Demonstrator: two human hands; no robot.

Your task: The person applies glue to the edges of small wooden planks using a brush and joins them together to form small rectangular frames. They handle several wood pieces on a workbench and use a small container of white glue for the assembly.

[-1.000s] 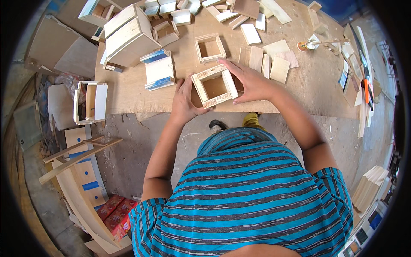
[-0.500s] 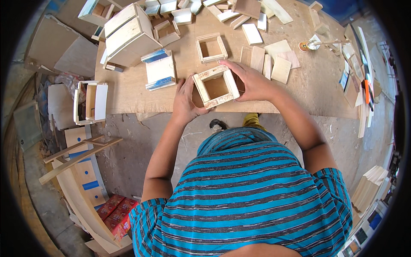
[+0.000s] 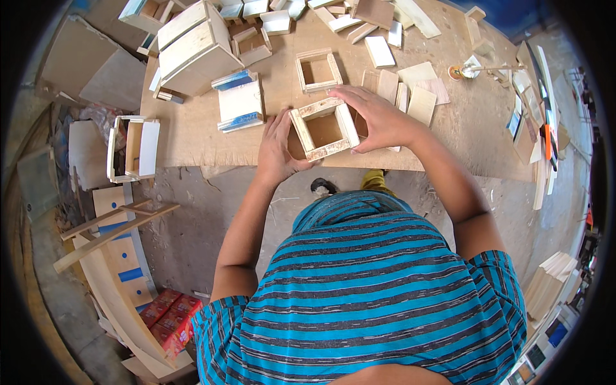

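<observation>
Between my two hands is a small square wooden frame (image 3: 327, 151), its rim pale and rough, near the front edge of the workbench. My left hand (image 3: 277, 149) closes on its left side, thumb along the near corner. On the opposite side my right hand (image 3: 380, 122) grips it, fingers over the far corner and thumb at the near right one. Just beyond lies a similar open frame (image 3: 338, 69) on the bench. To the left of my left hand rests a pale wooden piece with blue-edged rails (image 3: 241, 102).
A wooden cabinet-like box (image 3: 199, 54) stands at the back left. Loose wooden blocks (image 3: 380, 51) and thin boards (image 3: 421, 104) lie at the back right, near a small pot with a brush (image 3: 455, 72). The plywood workbench (image 3: 475, 144) ends before my body. Another box (image 3: 133, 149) is left.
The view has shifted slightly. Both hands keep their hold on the square frame, which stays in nearly the same place.
</observation>
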